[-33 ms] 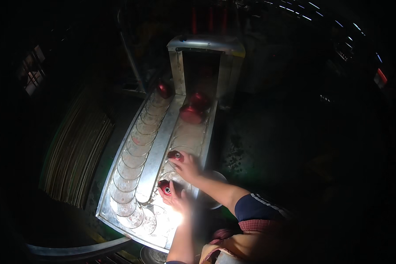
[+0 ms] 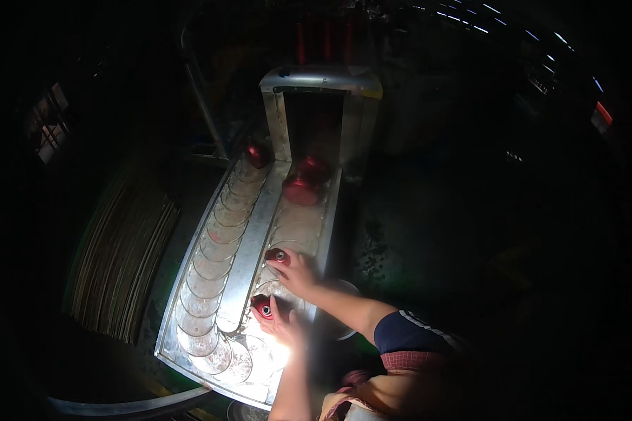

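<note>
My left hand [image 2: 284, 330] is closed around a shiny red rounded piece [image 2: 260, 302] with a silver ring at its middle. Farther up the same lane, my right hand [image 2: 300, 275] grips a similar red piece [image 2: 274, 255], fingers on its right side. Both pieces are low over the pale, curved plates of a metal-edged conveyor [image 2: 245, 274]. Whether they touch the plates, I cannot tell. Beyond my hands, a larger red rounded item [image 2: 302, 191] lies in this lane, with another red item [image 2: 313, 167] just behind it.
A metal hood [image 2: 323, 78] with a dark opening spans the right lane's far end. One red item [image 2: 257, 155] sits far up the left lane. Tall stacked sheets [image 2: 123, 259] stand at left. A round pale container rim [image 2: 351, 288] shows beside my right forearm.
The whole view has shifted slightly, so the conveyor and hood appear a little lower. Both hands keep their hold on the red pieces.
</note>
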Available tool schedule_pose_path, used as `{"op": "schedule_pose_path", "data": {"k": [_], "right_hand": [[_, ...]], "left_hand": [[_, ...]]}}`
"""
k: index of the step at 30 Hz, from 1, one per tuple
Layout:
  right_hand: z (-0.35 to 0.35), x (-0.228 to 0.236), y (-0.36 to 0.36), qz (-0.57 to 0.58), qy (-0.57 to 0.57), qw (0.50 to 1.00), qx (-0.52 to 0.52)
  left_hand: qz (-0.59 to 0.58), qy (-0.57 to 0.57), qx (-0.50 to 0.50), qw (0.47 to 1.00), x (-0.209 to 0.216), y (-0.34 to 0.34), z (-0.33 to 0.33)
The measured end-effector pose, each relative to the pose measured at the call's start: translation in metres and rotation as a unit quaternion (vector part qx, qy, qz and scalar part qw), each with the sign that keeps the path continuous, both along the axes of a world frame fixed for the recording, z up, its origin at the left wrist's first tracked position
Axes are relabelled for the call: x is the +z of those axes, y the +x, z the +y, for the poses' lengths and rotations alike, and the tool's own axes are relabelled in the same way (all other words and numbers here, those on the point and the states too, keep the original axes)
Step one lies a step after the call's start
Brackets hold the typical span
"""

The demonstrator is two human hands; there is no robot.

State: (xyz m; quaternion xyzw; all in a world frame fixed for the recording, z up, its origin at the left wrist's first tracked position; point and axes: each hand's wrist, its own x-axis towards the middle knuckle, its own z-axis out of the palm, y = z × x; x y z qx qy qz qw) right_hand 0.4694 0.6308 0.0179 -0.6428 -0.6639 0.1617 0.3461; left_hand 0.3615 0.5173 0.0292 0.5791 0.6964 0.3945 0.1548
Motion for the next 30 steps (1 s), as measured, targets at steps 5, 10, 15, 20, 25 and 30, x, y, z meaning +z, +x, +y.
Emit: {"op": "schedule_pose_path", "data": {"k": [5, 10, 15, 20, 25, 30], "right_hand": [[0.003, 0.037, 0.029, 0.070, 0.158, 0.985, 0.016], [-0.096, 0.044, -0.011, 0.300, 0.115, 0.933, 0.162], [-0.268, 0.054, -0.135, 0.278, -0.141, 0.872, 0.378], [-0.382, 0.124, -0.271, 0.317, -0.105, 0.740, 0.585], [-0.433, 0.192, -0.424, 0.247, -0.037, 0.653, 0.715], [-0.519, 0.233, -0.619, 0.214, 0.077, 0.559, 0.798]], "left_hand": [[-0.058, -0.001, -0.054, 0.997, 0.028, -0.019, 0.002], [-0.338, -0.038, -0.015, 0.940, 0.054, -0.108, -0.103], [-0.461, 0.024, 0.105, 0.881, 0.088, -0.188, -0.295], [-0.381, 0.138, 0.335, 0.851, 0.153, -0.272, -0.510], [-0.157, 0.271, 0.568, 0.761, 0.219, -0.384, -0.707], [-0.068, 0.204, 0.670, 0.710, 0.263, -0.486, -0.797]]}}
